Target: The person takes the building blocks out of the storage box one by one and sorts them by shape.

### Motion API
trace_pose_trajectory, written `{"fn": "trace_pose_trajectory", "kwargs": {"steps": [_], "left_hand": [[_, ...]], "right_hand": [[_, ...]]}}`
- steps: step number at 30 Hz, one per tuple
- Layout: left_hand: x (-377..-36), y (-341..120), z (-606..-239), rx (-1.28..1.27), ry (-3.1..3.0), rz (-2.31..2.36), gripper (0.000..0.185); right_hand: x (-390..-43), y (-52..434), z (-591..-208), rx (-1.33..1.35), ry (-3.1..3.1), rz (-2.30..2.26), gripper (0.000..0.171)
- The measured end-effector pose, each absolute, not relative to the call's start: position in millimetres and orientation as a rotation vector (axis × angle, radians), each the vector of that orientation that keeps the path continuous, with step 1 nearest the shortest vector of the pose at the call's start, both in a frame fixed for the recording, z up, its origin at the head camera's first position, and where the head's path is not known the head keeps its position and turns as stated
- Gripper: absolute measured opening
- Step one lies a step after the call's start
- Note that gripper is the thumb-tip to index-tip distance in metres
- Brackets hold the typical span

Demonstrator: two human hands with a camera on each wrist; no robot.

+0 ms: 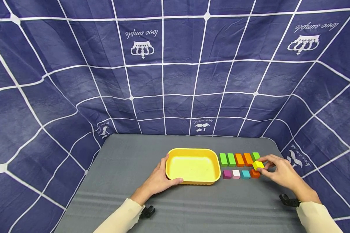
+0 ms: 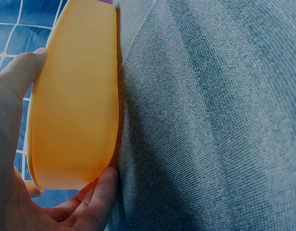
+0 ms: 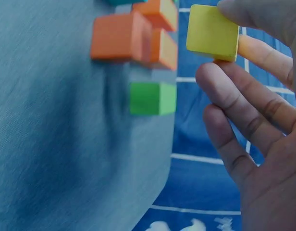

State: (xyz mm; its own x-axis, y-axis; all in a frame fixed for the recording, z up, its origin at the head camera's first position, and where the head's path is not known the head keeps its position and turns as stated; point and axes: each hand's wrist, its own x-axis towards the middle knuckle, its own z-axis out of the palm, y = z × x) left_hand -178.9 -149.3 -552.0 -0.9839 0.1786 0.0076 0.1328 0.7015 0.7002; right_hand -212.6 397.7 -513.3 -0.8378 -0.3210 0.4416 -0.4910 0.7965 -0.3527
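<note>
A yellow tray (image 1: 170,161) sits on the grey table (image 1: 128,181). My left hand (image 1: 160,178) grips the tray's near left corner, thumb on the rim; the left wrist view shows the tray's side wall (image 2: 73,101) between thumb and fingers. My right hand (image 1: 275,171) pinches a yellow cube (image 1: 258,165) just above the table, with the same cube (image 3: 213,32) at my fingertips in the right wrist view. To the tray's right lie two rows of blocks: green (image 1: 223,159), green (image 1: 231,159), orange (image 1: 239,160), orange (image 1: 248,159), green (image 1: 255,155); in front magenta (image 1: 227,174), white (image 1: 236,174), teal (image 1: 245,174), orange (image 1: 254,173).
A dark blue cloth with a white grid (image 1: 175,71) hangs behind and around the table. The table's right edge (image 1: 277,147) runs close to the blocks. Grey surface stretches left of the tray and toward me.
</note>
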Motion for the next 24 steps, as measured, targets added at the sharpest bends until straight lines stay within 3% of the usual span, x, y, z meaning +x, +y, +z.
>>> {"fn": "trace_pose_trajectory", "kwargs": {"steps": [24], "left_hand": [[-177.9, -149.8, -549.4, 0.247, 2.831, 1.156, 0.138]], "right_hand": [[-206.2, 424.6, -541.3, 0.449, -2.794, 0.649, 0.037]]}}
